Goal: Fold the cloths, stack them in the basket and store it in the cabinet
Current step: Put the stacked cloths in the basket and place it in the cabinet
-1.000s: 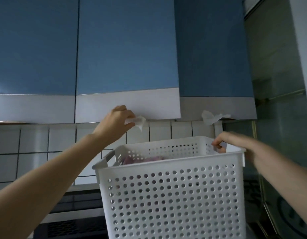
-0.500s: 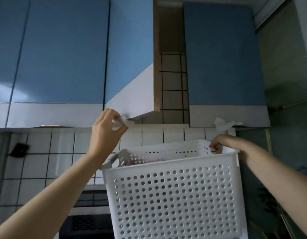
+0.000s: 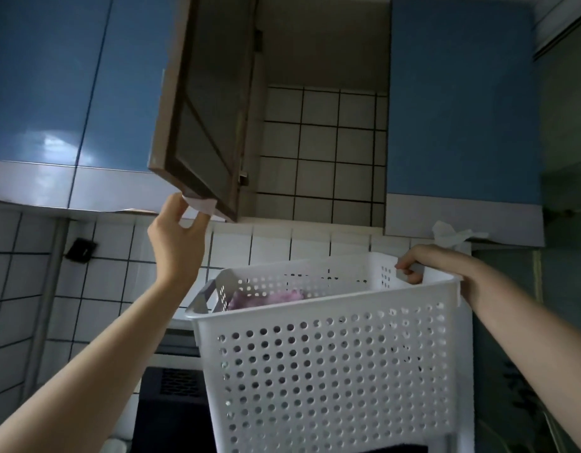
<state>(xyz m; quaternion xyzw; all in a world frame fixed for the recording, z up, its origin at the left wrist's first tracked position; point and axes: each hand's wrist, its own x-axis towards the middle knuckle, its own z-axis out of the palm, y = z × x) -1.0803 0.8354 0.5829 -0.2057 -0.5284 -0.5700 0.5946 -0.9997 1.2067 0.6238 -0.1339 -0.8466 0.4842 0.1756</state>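
Note:
A white perforated basket [image 3: 334, 380] is held up in front of me, with a pink cloth [image 3: 266, 299] partly visible inside. My right hand [image 3: 423, 264] grips the basket's right handle. My left hand [image 3: 178, 237] pinches a white paper tab [image 3: 200, 203] at the bottom corner of the wall cabinet door [image 3: 197, 116], which stands swung wide to the left. The cabinet interior [image 3: 318, 132] shows a tiled back wall and no contents that I can see.
Blue doors flank the cabinet on the left [image 3: 53, 86] and right [image 3: 459, 99]. Another paper tab [image 3: 452, 235] hangs under the right door. White tiled wall [image 3: 31, 282] runs below, with a dark appliance [image 3: 171, 403] underneath.
The cabinet door went from shut to wide open, pulled leftward by my left hand on the paper tab. The basket stayed in my right hand and rose slightly.

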